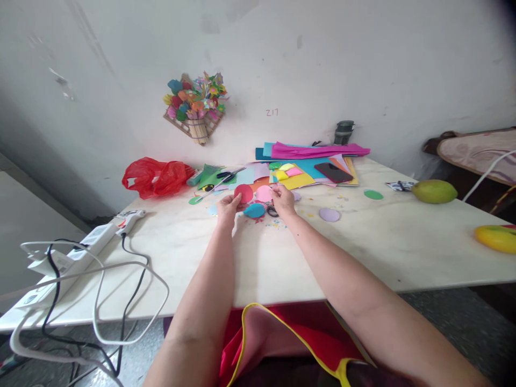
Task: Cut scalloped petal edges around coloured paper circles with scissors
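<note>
My left hand (229, 207) pinches the edge of a red paper circle (243, 193) above the table. A pink paper circle (264, 193) is pinched in my right hand (283, 202), close beside the red one. Below them lies a blue paper circle (255, 210), with a dark ring-shaped item (273, 211) to its right, partly hidden by my right hand. Small coloured scraps are scattered around there. A lilac circle (329, 214) rests to the right, and a green circle (373, 194) lies farther right.
Behind my hands are scissors (228, 176), stacked coloured sheets (310, 171), a dark phone (333, 172) and a red plastic bag (157, 176). A power strip (86, 250) with loose cables occupies the left edge. Two mango-like fruits (434, 191) sit at the right.
</note>
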`<state>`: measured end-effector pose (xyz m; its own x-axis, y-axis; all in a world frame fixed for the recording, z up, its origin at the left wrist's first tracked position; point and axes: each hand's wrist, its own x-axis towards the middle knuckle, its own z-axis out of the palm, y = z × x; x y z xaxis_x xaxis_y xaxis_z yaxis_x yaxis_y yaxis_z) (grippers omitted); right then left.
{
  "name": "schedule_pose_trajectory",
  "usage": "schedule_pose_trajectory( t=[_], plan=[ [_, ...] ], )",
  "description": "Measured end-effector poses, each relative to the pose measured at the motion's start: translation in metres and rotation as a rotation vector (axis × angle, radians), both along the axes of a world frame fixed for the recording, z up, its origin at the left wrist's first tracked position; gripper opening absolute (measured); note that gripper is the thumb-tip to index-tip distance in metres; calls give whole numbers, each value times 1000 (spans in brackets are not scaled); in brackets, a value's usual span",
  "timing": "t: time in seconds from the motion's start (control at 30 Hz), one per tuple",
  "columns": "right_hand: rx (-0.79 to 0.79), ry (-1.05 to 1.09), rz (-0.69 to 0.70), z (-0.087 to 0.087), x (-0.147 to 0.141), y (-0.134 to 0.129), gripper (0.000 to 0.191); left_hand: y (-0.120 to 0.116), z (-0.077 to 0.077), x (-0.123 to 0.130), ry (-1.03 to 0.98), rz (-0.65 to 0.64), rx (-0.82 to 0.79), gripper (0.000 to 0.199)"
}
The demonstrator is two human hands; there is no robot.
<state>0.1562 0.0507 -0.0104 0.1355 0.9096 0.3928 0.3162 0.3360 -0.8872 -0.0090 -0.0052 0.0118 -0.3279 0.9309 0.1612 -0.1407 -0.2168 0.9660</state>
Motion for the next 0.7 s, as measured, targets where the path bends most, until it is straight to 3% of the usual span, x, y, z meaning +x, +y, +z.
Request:
schedule_pose_trajectory(
  t=[0.23,0.53,0.7],
  plan=[
    [-62,-182,-44,0,3,-4,28,2,0,-4,-43,153,76,40],
    [-124,-588,-82,13,2,-18,25,1,7,-14,-207,387,90,30],
    [-101,-750,-50,11,1,-17,23,1,8,-23,-298,480,80,24]
  ],
)
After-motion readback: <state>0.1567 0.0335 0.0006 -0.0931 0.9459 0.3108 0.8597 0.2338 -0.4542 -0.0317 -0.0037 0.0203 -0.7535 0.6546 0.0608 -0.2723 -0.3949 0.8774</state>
